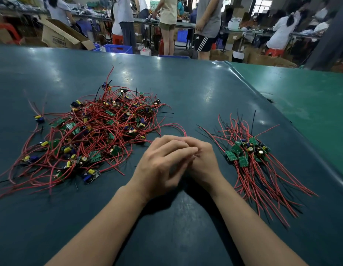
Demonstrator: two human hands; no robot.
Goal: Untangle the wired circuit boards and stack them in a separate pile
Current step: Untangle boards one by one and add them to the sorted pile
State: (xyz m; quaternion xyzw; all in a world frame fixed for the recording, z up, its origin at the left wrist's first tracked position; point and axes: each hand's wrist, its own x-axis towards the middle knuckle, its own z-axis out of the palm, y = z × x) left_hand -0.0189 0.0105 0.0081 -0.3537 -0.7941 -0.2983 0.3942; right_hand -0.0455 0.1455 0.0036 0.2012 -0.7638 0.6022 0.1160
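A big tangled heap of small green circuit boards point(90, 131) with red and black wires lies on the left of the dark table. On the right lies a neater pile of boards point(245, 150), their wires fanning toward me and away. Between the two piles my hands meet over the table. My left hand point(163, 166) lies with fairly straight fingers across my right hand point(203, 160), whose fingers are curled under them. One red wire point(176, 125) arcs from the heap to the top of my hands; whether a finger holds it is hidden.
The dark table cover point(186, 93) ends at a raised fold on the right, with a green surface point(310, 112) beyond. One loose board point(39, 118) sits left of the heap. Several people stand at workbenches behind the table's far edge.
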